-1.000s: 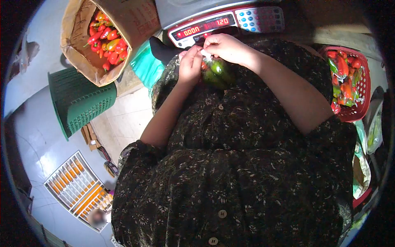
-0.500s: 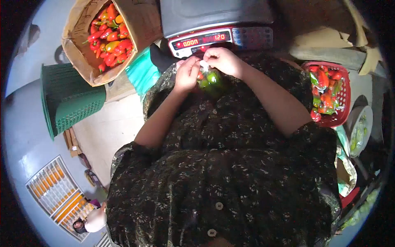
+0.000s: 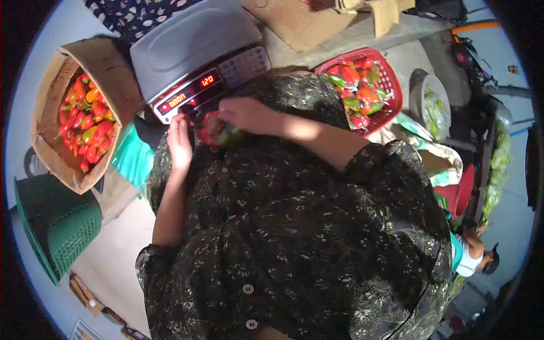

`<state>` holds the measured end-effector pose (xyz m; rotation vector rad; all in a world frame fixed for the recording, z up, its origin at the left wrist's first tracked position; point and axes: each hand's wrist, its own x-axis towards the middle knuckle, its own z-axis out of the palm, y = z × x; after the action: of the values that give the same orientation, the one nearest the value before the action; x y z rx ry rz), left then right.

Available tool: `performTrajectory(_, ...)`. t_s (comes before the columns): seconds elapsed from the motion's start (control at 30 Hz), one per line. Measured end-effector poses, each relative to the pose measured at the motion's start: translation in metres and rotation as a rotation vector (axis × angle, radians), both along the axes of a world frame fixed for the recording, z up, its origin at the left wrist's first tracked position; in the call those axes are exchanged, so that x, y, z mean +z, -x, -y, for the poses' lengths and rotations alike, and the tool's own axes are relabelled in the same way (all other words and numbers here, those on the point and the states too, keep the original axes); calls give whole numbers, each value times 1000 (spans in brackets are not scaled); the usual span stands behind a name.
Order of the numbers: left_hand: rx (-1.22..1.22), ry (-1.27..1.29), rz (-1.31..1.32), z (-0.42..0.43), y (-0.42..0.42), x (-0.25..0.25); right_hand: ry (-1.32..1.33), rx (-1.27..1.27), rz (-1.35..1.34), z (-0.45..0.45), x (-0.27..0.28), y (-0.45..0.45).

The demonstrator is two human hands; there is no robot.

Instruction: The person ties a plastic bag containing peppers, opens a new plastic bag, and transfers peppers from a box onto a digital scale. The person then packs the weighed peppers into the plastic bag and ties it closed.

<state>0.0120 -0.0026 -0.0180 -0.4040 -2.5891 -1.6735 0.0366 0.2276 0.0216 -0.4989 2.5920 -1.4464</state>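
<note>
Pepper bunch (image 3: 212,131), red and green, blurred, just off the display-side edge of the scale (image 3: 195,48) and over the dark floral garment (image 3: 283,215). Held at the fingertips of the right grip (image 3: 249,117), fingers curled in and closed on its upper part, hiding some of it; most of the bunch beneath and to the thumb side. Too blurred to tell any wrapping.

Between the bunch and the cardboard box, left grip (image 3: 180,141): unfolded, fingers straight and near together, apart from the bunch, tips by the scale's display corner; cannot tell whether touching it. In the display (image 3: 192,90), red digits, 1.20 at the keypad end.

Beyond the scale's display-end side, open cardboard box (image 3: 116,71) with red and orange peppers (image 3: 88,124) inside; against its lower corner, green basket (image 3: 65,241), with teal plastic (image 3: 133,156) nearer the garment. Past the right forearm, red basket (image 3: 391,76) full of red and green peppers (image 3: 362,93); just outside its far side, white bowl (image 3: 446,105) of greens.
</note>
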Motion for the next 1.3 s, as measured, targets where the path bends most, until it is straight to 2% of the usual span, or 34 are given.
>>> performTrajectory(0.03,23,-38,-16,0,-1,1,40,-30,-38,-17,6,-3)
performTrajectory(0.07,-1,-28,160,10,1,-4,108,-69,111,-40,9,-6)
performTrajectory(0.1,1,-34,148,12,0,-7,180,-104,258,-69,13,-9)
performTrajectory(0.17,8,-39,116,15,3,-10,116,-298,117,-139,23,-21)
performTrajectory(0.2,8,-49,109,14,2,-6,67,-560,107,-167,26,-31)
performTrajectory(0.23,31,-22,131,14,2,-4,-69,-578,-19,-198,41,-38)
performTrajectory(0.3,75,24,177,11,1,1,-44,-842,-42,-231,64,-54)
performTrajectory(0.37,44,45,91,12,-3,1,-178,-1033,-63,-269,71,-69)
performTrajectory(0.43,9,80,47,19,-5,-3,-389,-1092,0,-303,68,-89)
performTrajectory(0.5,6,75,63,28,-4,-13,-289,-1197,51,-323,47,-108)
performTrajectory(0.53,14,-47,146,33,-1,-30,-281,-1230,85,-313,50,-117)
performTrajectory(0.57,17,71,-40,37,-7,-21,-365,-1194,10,-335,21,-128)
performTrajectory(0.6,16,113,-1,38,-10,-13,-291,-1176,-4,-328,18,-134)
performTrajectory(0.63,24,157,43,40,-11,-6,-106,-1041,-47,-340,-6,-140)
performTrajectory(0.7,32,78,16,39,-9,-17,-243,-1038,254,-362,-29,-149)
performTrajectory(0.73,30,106,-21,40,-7,-18,-476,-743,-95,-376,-60,-149)
performTrajectory(0.83,0,142,-125,38,-4,-23,-672,-755,280,-426,-112,-158)
performTrajectory(0.87,8,142,-112,37,-6,-17,-699,-736,333,-433,-125,-154)
performTrajectory(0.9,11,136,-97,34,-7,-9,-849,-643,229,-408,-109,-145)
performTrajectory(0.97,37,95,-90,36,-8,-10,-537,-694,243,-382,-104,-124)
performTrajectory(1.03,87,-40,19,40,-7,-3,-119,-662,255,-334,-99,-92)
performTrajectory(1.07,139,-90,31,42,-7,-2,-132,-617,326,-285,-63,-74)
performTrajectory(1.1,188,-138,37,46,-3,0,-149,-572,256,-267,-68,-59)
performTrajectory(1.17,223,-126,-12,57,1,-3,-261,-466,-26,-203,-41,-33)
performTrajectory(1.23,241,-114,-20,71,-2,6,-330,-302,57,-142,16,-16)
performTrajectory(1.3,274,-88,-95,87,-7,15,-362,-153,57,-109,27,0)
